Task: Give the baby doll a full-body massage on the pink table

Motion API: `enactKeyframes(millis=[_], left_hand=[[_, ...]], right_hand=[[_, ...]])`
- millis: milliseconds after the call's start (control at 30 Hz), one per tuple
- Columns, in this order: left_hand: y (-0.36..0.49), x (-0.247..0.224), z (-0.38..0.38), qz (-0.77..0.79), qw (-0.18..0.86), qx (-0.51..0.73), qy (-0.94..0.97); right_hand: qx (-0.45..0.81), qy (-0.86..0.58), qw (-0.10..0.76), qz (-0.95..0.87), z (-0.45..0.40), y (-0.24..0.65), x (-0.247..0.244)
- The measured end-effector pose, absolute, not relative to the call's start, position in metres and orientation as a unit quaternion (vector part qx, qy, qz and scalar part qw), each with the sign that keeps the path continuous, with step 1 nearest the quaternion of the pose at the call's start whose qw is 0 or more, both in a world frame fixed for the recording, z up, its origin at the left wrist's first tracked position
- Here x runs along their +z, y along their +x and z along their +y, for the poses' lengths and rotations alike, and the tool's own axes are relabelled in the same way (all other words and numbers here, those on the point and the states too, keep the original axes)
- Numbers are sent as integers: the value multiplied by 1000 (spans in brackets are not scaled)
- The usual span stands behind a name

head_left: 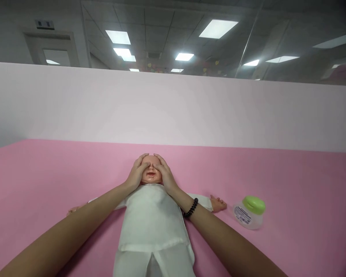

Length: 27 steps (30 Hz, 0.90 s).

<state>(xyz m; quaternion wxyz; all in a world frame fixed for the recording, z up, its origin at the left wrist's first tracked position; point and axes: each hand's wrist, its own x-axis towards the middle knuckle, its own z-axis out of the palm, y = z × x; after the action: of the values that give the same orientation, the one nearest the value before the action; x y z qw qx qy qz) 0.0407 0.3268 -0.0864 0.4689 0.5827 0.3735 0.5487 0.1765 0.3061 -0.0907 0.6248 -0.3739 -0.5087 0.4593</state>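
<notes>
Cupping a doll's head (151, 177), left hand (137, 172), right hand (165, 173), pink surface (46, 181), pale wall (132, 107), ceiling lights (218, 29)

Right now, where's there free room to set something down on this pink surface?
Free: the pink surface left of the doll, above your left forearm, and right of the green-lidded jar. Crowded: around the doll's head, under your left hand and right hand.
</notes>
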Motion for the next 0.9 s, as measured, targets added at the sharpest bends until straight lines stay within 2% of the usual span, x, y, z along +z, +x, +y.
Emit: enactKeyframes(millis=[900], left_hand=[[36,-91,326,356,517,548,553]], right_hand=[[520,-365,623,-456,301,178,-84]])
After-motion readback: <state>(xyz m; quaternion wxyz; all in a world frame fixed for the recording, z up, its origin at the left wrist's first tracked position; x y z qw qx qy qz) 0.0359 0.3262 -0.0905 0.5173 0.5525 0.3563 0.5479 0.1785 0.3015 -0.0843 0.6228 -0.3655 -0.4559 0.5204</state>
